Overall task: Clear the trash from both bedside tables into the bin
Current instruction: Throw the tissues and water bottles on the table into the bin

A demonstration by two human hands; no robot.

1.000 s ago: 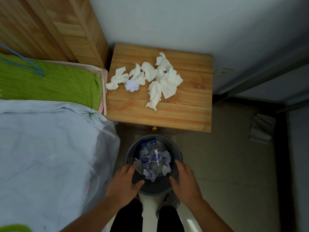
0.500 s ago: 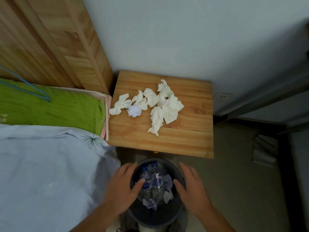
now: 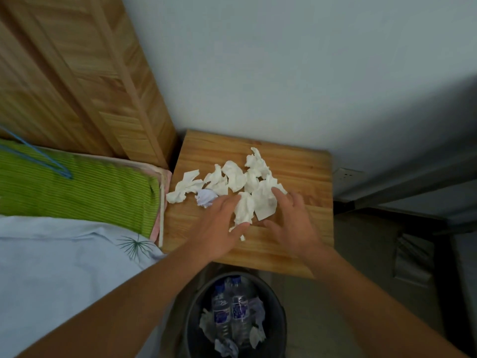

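Nearest, below both forearms: dark bin (image 3: 277, 329) on the floor, two plastic bottles (image 3: 231, 313) upright inside among crumpled tissue scraps. Just beyond, wooden bedside surface (image 3: 304, 236), both hands spread above it. Left hand (image 3: 218, 232) flat, fingers (image 3: 227, 202) straight and released, tips touching the near edge of the crumpled tissues (image 3: 242, 182). Right hand (image 3: 293, 223) likewise loose, fingers (image 3: 280, 193) extended onto the large flat tissue (image 3: 263, 202), nothing grasped. Between the two hands, a twisted tissue strip (image 3: 244, 210). Left of the left fingers, a small bluish paper ball (image 3: 205, 197); beyond it, more white wads. Further left, green striped pillow (image 3: 77, 187), pale blue sheet (image 3: 51, 254). Farthest, wooden headboard (image 3: 77, 73), grey wall (image 3: 284, 60).
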